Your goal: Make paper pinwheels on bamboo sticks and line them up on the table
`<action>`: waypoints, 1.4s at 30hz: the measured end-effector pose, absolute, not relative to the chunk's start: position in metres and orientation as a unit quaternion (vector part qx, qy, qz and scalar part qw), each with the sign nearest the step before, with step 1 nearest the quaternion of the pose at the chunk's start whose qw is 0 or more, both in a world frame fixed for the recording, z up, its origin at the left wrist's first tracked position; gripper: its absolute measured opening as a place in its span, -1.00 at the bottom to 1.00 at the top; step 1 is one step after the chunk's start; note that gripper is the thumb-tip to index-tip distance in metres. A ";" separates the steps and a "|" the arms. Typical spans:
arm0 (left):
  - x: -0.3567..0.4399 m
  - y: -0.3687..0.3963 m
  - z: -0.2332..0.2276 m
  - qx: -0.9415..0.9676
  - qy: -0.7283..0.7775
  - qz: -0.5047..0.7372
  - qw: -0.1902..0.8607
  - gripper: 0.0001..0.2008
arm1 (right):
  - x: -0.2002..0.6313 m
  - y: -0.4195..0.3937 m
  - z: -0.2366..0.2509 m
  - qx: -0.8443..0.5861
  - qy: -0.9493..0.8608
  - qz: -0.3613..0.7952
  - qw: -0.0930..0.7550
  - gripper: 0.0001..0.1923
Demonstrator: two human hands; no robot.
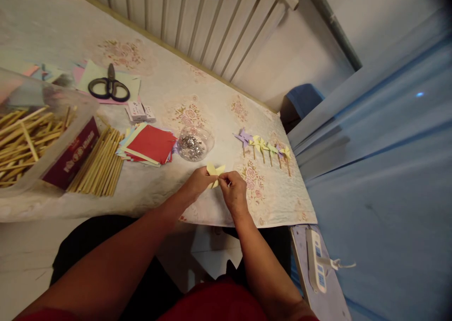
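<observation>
Seen from above, a person sits at a worktop (148, 189) covered with a pale cloth printed with pink roses. Both bare hands meet near its near edge, right of centre. The left hand (199, 180) and the right hand (233, 191) hold between them a small piece of pale yellow folded paper (215, 171), lifted just above the cloth. The fingers of each hand are pressed together in a pinch on the paper, the left on its left side, the right at its lower right corner; the folded tips stick up between them.

The paper looks very light, thin and easily creased or torn. It seems best held as it is here, by gentle pinches at the folded points near the middle, not by the loose flaps.

Just beyond the hands stands a small clear round bowl (208, 140) holding a heap of tiny silvery pieces, perhaps pins or sequins; they are too small to tell. At the far left, a large clear plastic tub (70, 114) holds many loose pale wooden sticks (21, 140). Beside it lies a bundle of the same sticks (100, 163) on the cloth, partly under a dark red box.

Between bundle and bowl sits a stack of coloured square paper with a red sheet on top (151, 144). Farther back lie black-handled scissors (108, 85). To the right, a row of small finished paper pinwheels on sticks (263, 146) lies on the cloth.
</observation>
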State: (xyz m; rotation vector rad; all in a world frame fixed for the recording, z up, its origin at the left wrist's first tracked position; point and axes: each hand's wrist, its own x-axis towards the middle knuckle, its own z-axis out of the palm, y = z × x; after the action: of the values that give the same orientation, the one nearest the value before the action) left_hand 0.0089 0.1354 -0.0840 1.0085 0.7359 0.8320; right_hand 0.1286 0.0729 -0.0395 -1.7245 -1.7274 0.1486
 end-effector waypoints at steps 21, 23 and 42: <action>0.003 0.133 -0.064 0.665 0.509 0.314 0.447 -0.88 | 0.126 0.095 -0.035 -0.714 -0.588 0.189 0.331 -0.86; 0.003 0.133 -0.065 0.670 0.510 0.310 0.441 -0.89 | 0.126 0.095 -0.042 -0.724 -0.539 0.238 0.359 -0.86; 0.003 0.135 -0.072 0.670 0.521 0.306 0.431 -0.89 | 0.120 0.092 -0.045 -0.694 -0.626 0.123 0.333 -0.85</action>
State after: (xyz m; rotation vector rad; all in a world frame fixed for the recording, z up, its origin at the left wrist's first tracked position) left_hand 0.0034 0.1355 -0.0721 1.6720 1.2983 0.7636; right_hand 0.1203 0.0917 -0.0449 -1.8135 -1.6349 0.3206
